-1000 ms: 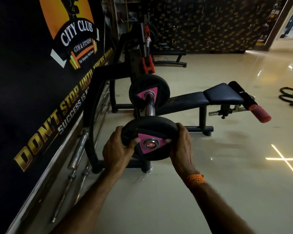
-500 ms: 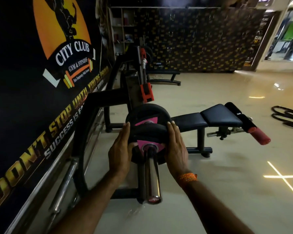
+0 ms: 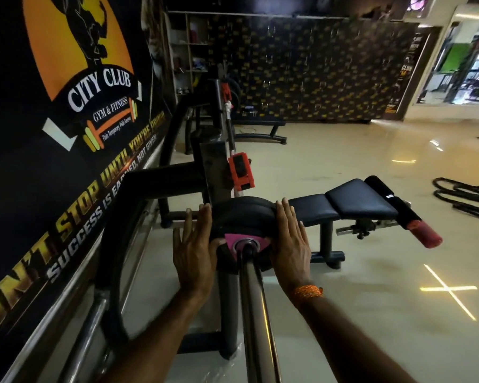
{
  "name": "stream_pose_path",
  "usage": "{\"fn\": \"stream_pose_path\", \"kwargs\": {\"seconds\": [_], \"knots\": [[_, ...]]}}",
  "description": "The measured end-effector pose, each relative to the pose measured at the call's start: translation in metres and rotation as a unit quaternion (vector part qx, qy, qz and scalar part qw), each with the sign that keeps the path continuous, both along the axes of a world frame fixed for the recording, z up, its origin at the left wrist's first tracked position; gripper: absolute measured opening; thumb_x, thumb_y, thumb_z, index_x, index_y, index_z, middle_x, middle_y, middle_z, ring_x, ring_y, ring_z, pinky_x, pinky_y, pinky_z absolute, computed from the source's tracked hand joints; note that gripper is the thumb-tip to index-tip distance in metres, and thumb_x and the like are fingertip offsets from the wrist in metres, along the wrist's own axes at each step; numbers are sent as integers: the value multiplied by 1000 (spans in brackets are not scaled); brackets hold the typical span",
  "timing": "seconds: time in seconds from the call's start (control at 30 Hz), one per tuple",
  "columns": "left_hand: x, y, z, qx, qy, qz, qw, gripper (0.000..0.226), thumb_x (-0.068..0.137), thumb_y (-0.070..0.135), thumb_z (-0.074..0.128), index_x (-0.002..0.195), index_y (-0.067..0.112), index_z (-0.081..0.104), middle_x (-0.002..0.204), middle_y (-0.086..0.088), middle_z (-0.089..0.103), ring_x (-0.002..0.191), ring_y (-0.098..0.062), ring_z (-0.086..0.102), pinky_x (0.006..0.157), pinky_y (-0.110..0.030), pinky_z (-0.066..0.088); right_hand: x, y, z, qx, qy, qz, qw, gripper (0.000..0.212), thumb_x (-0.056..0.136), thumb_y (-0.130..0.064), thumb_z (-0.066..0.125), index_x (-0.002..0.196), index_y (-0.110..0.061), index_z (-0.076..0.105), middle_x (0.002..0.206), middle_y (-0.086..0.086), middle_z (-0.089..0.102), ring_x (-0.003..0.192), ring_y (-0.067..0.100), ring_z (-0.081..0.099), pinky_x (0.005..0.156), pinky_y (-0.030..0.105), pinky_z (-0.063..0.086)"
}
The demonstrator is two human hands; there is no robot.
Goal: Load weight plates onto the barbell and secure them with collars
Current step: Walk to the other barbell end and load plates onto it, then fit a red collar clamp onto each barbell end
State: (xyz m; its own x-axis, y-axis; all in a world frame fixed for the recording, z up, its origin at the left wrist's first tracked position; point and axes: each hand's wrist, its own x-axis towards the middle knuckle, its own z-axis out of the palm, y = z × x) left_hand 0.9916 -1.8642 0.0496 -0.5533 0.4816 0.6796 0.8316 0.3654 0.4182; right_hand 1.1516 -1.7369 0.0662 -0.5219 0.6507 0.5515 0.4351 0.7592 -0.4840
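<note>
Head view, looking fwd & down along the bar. L hand (image 3: 194, 255) lies flat, fingers straight, palm pressed to the left rim of the weight plate (image 3: 244, 217); R hand (image 3: 291, 241) does likewise on the right rim. Neither hand curls round the plate: both are spread, pressing it from opp. sides, so the plate sits directly between them. R wrist carries an orange thread band (image 3: 307, 293). Plate is black w/ a pink triangular label (image 3: 228, 240) around its hub, and is threaded on the barbell (image 3: 253, 313), whose chrome sleeve runs from the hub toward the camera between the two forearms. Whether a second plate stands behind it cannot be told; only a thick dark rim shows. Beyond the plate: black rack upright w/ an orange bar catch (image 3: 241, 172). To the right, a black padded bench (image 3: 340, 205) w/ a red-tipped roller (image 3: 423, 236), on a glossy beige floor (image 3: 371, 313). To the left, a wall banner (image 3: 75, 87) reading "CITY CLUB GYM & FITNESS".
</note>
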Motion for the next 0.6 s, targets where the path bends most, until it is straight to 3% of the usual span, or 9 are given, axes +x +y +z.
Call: {"fn": "stream_pose_path", "kwargs": {"seconds": [0.17,0.3,0.43,0.53,0.6], "knots": [[0,-1,1,11,-14,3,1000,75,86,39,70,152,20,40,155,2,34,148,-26,27,114,-60,31,1,8,-8,7,12,6,1000,93,88,-14,72,161,-27,16,169,-3,15,155,21,17,118,56,36],[5,-2,29,-12,-62,9,998,70,91,68,37,146,26,48,151,0,49,146,-23,33,114,-49,32,7,15,0,-23,32,58,998,86,93,-26,70,160,-35,16,166,-10,18,147,26,39,106,52,50],[21,36,106,29,-160,-15,987,63,87,70,54,132,25,58,121,7,64,111,-12,58,81,-24,45,6,27,16,-33,35,82,995,68,98,-33,62,157,-31,30,162,-8,32,143,22,44,104,48,53],[14,83,140,-3,-241,-6,971,65,79,73,62,118,22,57,101,8,63,81,-6,61,63,-22,44,7,30,20,-32,18,93,995,67,96,-35,62,156,-29,32,160,-1,40,137,24,52,103,43,54],[-1,106,145,-11,-274,31,961,73,72,81,61,109,19,58,96,2,68,74,-9,63,58,-23,49,9,36,19,-31,10,106,994,67,96,-38,61,156,-28,33,158,1,42,134,23,53,103,38,52]]}}
